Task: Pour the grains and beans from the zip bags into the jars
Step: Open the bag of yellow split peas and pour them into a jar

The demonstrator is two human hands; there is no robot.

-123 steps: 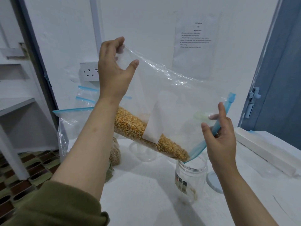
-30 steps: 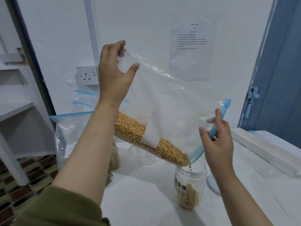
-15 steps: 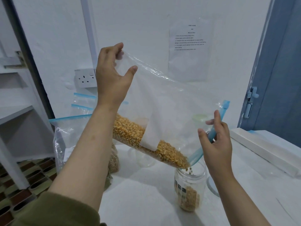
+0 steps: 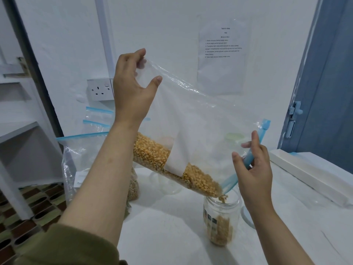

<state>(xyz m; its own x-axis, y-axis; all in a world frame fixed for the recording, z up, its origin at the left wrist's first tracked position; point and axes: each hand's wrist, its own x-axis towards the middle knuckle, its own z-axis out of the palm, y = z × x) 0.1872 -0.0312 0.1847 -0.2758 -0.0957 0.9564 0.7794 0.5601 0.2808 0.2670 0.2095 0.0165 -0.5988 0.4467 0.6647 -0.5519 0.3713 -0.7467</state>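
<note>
A clear zip bag (image 4: 202,119) with a blue zip strip hangs tilted above the white table (image 4: 162,232). My left hand (image 4: 131,87) pinches its raised bottom corner. My right hand (image 4: 252,169) grips the blue zip edge at the low end. Yellow corn kernels (image 4: 172,165) lie along the bag's lower side and spill from its open corner into a clear jar (image 4: 220,219). The jar stands upright on the table and is about a third full of kernels.
Several other zip bags (image 4: 82,150) with grains stand at the back left of the table, against the wall. Another clear jar (image 4: 168,182) sits behind the tilted bag. A long white box (image 4: 309,175) lies on the right. A blue door is at the far right.
Kernels have kept falling into the jar, and their level has risen from empty to about a third. Both hands hold the bag much as before.
</note>
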